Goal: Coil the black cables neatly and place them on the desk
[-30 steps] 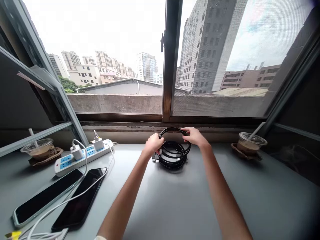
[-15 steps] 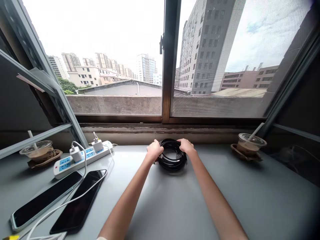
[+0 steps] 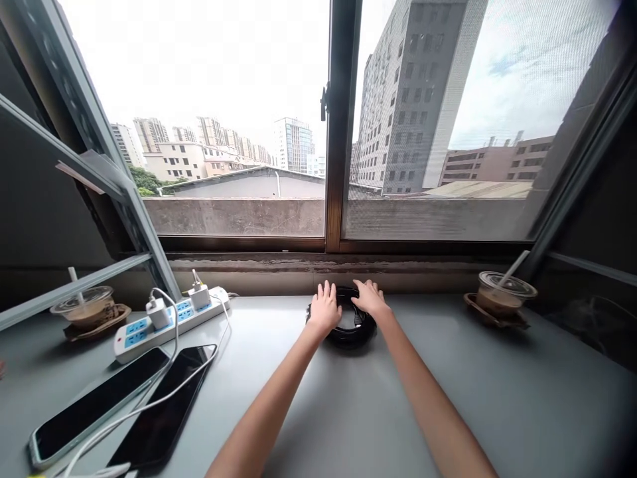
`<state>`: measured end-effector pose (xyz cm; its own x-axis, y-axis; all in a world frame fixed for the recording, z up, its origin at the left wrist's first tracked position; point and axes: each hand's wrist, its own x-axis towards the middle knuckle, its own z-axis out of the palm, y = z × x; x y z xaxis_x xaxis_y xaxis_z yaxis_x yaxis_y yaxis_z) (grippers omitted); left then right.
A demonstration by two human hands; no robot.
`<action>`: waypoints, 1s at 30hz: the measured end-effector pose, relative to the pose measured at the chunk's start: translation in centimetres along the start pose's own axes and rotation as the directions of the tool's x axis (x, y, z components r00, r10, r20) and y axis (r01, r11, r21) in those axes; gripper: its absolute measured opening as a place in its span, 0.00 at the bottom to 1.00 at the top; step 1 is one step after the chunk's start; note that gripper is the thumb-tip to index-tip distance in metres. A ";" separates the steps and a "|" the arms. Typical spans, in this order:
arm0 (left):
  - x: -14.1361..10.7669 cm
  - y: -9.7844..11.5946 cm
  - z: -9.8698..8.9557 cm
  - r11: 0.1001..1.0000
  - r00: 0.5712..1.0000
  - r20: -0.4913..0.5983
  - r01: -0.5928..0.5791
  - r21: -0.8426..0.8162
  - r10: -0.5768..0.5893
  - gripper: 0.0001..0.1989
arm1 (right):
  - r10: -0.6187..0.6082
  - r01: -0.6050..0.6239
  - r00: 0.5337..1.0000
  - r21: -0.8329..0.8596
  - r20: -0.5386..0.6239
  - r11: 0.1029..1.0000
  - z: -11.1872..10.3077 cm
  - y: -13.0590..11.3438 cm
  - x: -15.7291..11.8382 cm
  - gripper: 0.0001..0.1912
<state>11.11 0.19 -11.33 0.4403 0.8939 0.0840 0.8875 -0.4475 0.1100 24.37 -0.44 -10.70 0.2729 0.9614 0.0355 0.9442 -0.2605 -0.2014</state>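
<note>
A coiled black cable (image 3: 351, 340) lies flat on the grey table (image 3: 338, 411), close to its far edge below the window. My left hand (image 3: 325, 307) rests over the left side of the coil, palm down with its fingers spread. On the coil's upper right side is my right hand (image 3: 369, 297), its fingers apart and touching the cable. A connector shows inside the ring near the right. Parts of the coil are hidden under both hands.
At the left are a white power strip (image 3: 174, 322) with plugged-in chargers, two phones (image 3: 99, 405) (image 3: 164, 408) under white cords, and a drink cup (image 3: 87, 309). Another cup (image 3: 505, 292) stands at the right. Metal shelf posts flank the window.
Both hands have loosened from the coil's sides and their fingers have spread. My left hand has moved right, onto the coil. The camera view has shifted slightly.
</note>
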 end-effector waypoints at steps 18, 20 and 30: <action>0.0 0.1 1.1 0.990 0.999 -0.030 0.009 -0.140 -0.013 0.36 | -0.100 0.092 0.991 0.086 0.085 0.992 1.0 0.3 0.4 0.33; 0.5 -0.4 0.7 0.975 0.999 -0.039 0.024 -0.222 -0.034 0.32 | -0.114 0.102 0.991 0.157 0.072 0.982 0.7 1.1 1.0 0.31; 2.4 -7.8 1.6 0.777 0.909 -0.116 0.269 -0.569 -0.400 0.16 | 0.126 -0.127 0.992 0.342 0.023 0.931 2.2 7.4 2.2 0.16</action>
<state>5.43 5.90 -13.59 0.0293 0.9887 0.1473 0.7305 -0.1218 0.6719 31.50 -0.07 -14.28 0.3856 0.9226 -0.0131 0.7816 -0.3341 -0.5267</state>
